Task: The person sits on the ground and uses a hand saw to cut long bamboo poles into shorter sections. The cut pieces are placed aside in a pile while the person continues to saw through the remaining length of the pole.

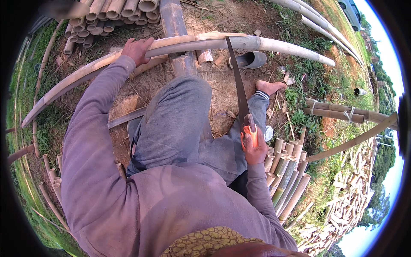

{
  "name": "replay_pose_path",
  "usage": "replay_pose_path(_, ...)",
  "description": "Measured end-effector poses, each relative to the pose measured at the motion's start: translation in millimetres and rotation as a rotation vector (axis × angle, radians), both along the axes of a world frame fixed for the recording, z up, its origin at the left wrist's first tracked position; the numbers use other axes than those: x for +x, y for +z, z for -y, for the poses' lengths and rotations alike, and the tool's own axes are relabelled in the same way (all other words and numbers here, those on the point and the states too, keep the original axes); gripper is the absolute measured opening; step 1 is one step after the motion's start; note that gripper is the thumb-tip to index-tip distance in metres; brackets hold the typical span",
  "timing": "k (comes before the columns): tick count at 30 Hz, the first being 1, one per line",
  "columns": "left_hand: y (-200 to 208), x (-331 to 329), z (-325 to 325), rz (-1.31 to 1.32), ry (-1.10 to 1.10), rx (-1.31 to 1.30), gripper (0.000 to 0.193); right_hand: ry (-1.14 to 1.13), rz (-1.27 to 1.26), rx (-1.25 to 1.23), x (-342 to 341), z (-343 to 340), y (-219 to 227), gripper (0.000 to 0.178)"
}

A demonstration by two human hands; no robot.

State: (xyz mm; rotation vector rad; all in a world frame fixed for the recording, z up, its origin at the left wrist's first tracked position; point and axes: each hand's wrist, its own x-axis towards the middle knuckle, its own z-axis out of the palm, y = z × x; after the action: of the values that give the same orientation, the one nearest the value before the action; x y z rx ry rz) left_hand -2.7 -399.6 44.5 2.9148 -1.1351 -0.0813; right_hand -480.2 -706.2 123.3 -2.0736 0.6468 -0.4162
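Observation:
A long pale bamboo pole [291, 47] lies across in front of me, bowed by the lens. Along its far side runs a second, lighter bamboo length [188, 40], which ends near the saw. My left hand [137, 50] is closed over the bamboo left of the middle; its fingertips are partly hidden. In my right hand [255, 147] is the orange handle [250, 130] of a handsaw. The long dark saw blade [238, 81] points away from me, its tip end against the bamboo. Whether the teeth have cut in, I cannot tell.
Beneath the pole is a thick bamboo support [184, 64]. Stacked bamboo tubes [115, 13] lie far left, and upright cut pieces [287, 171] stand at my right. A grey slipper [250, 60] is near my bare foot [270, 87]. Tied bamboo rails [342, 112] jut in from the right.

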Motion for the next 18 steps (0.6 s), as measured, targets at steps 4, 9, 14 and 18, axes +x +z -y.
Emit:
replay_pose_path(4, -0.7, -3.7, 5.3, 0.004, 0.006, 0.026, 0.079, -0.044, 0.076, 0.078, -9.6, -6.1, -8.6, 0.038)
replay_pose_path(9, 5.7, -2.4, 3.2, -0.047, 0.016, 0.043, 0.084, 0.006, -0.061, -0.112, -3.1, -2.9, 8.4, 0.038)
replay_pose_path(14, -25.7, -12.5, -26.7, 0.217, -0.163, -0.319, 0.061, -0.21, 0.074, 0.285, -57.3, -17.9, 46.7, 0.04)
replay_pose_path(18, -44.4, -57.3, -42.4, 0.438, -0.273, -0.341, 0.044, -0.363, 0.044, 0.065, -90.4, -21.3, 44.0, 0.045)
